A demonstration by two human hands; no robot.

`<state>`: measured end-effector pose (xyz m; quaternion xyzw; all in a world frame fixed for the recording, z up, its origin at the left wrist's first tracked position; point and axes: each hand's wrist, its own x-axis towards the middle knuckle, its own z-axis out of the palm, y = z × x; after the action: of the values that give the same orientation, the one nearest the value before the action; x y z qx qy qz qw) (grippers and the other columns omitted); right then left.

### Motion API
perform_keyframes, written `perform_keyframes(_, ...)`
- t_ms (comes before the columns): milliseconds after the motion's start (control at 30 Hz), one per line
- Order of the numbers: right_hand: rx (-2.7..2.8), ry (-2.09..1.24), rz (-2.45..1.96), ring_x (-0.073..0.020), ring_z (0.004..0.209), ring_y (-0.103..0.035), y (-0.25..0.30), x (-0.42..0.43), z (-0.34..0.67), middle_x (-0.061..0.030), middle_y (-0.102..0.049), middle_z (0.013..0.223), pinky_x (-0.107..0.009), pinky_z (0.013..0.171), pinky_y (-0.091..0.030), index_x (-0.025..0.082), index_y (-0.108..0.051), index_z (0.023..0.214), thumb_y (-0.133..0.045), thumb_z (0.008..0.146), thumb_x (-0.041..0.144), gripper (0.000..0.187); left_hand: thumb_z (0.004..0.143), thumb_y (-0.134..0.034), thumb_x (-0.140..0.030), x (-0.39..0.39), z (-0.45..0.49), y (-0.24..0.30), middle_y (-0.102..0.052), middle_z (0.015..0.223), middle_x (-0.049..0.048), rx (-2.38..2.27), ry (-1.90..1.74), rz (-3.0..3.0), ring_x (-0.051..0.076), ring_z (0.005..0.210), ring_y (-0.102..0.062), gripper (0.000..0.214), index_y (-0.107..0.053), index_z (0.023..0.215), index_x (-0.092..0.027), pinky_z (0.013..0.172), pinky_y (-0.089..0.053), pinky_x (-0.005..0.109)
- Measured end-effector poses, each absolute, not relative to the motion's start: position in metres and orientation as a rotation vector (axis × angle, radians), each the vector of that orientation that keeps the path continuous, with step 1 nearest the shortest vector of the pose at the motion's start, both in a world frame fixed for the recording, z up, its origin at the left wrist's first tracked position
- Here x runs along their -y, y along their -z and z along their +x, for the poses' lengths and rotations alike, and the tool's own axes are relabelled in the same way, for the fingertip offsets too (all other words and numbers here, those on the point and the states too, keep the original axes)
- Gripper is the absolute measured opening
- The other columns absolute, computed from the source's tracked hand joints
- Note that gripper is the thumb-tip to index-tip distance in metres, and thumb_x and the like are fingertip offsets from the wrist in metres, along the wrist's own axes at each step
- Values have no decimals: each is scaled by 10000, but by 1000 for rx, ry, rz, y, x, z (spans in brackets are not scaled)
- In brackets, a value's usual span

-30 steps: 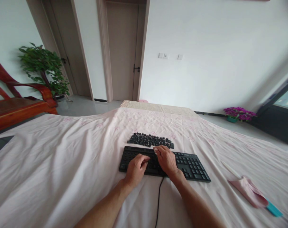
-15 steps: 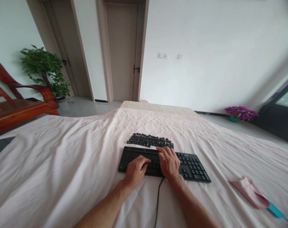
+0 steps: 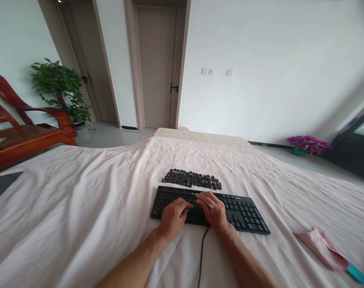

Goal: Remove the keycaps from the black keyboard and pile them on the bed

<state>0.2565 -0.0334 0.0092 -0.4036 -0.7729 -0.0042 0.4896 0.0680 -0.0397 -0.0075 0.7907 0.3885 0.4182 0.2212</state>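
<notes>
A black keyboard (image 3: 244, 214) lies on the cloth, its left part without many of its keycaps and its right side still fitted with keys. My left hand (image 3: 173, 216) rests over the left-middle part, fingers curled and thumb pressed to the forefinger; whatever is between them is hidden. Over the centre, my right hand (image 3: 213, 210), with a ring on one finger, bends its fingers together toward the left hand. Its fingertips touch or hover just above the board, and I cannot make out anything in them. Just behind the keyboard, loose black keycaps (image 3: 190, 178) are laid out in rows.
A pale pink flowered cloth (image 3: 110, 192) covers the surface. The keyboard's cable (image 3: 201, 252) runs toward me. On the right lies a pink cloth piece (image 3: 322, 248) with a blue end; a dark flat object (image 3: 3, 186) is at far left. A wooden chair (image 3: 34, 136) stands beyond.
My right hand has drawn its fingers in and lowered slightly, turning toward the left hand. My left hand keeps its pinch on the keyboard. The view has shifted a little.
</notes>
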Motion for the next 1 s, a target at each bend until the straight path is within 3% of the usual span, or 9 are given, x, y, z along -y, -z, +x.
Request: perform_keyframes(1000, 2017, -108, -1013, -178, 1005, -613, -13, 32, 251, -88, -629, 1070, -309, 887, -525, 223, -604, 1159, -422, 936, 176, 292, 819, -509, -44, 40, 69, 1, -659, 896, 11, -1102, -1083, 2262, 168, 871, -603, 268, -669, 918, -235, 808, -471, 287)
